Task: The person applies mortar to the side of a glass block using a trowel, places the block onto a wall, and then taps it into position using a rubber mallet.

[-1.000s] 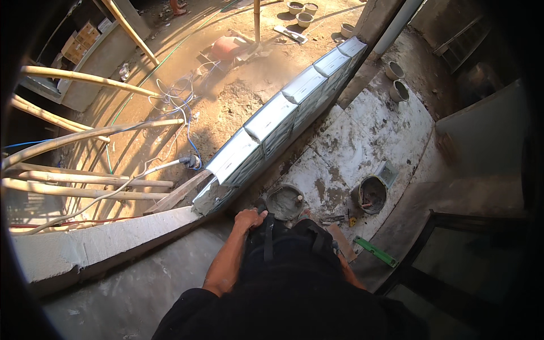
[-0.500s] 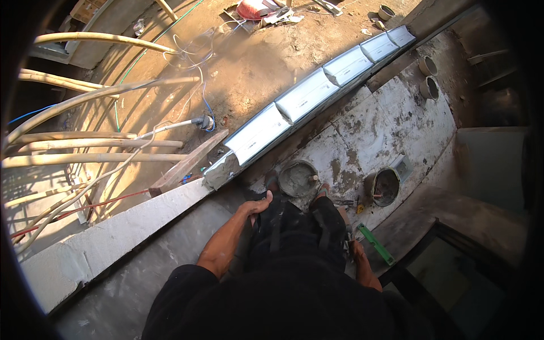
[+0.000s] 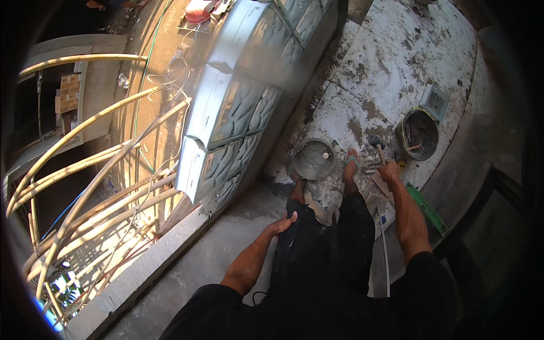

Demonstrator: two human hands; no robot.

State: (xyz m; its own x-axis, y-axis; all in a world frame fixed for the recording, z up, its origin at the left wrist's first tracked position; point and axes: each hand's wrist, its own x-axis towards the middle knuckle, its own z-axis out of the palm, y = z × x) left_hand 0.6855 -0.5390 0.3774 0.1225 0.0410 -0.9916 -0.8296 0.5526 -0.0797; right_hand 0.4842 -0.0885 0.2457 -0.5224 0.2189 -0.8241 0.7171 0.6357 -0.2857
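My right hand (image 3: 389, 172) is closed round the wooden handle of a mallet (image 3: 375, 141) with a dark, rounded head, low over the pale tiled floor. Its arm reaches forward past my right leg. My left hand (image 3: 281, 224) rests against my left thigh, thumb out, holding nothing; some of its fingers are hidden. Before my feet stands a round bucket of grey mortar (image 3: 313, 160) with a light handle end sticking up from it. A second, dark bucket (image 3: 420, 134) with a tool inside stands to the right of the mallet.
A glass-block wall (image 3: 238, 113) rises at left on a concrete ledge (image 3: 141, 272). Beyond it lean bamboo poles (image 3: 85, 175). One loose glass block (image 3: 436, 102) touches the dark bucket. A green spirit level (image 3: 428, 209) lies right of my right arm, near a dark frame (image 3: 487, 209).
The view has swung, bringing the glass-block wall's face into sight. My right hand has gone from beside my right thigh forward to the mallet and grips it. My left hand stays by my left leg.
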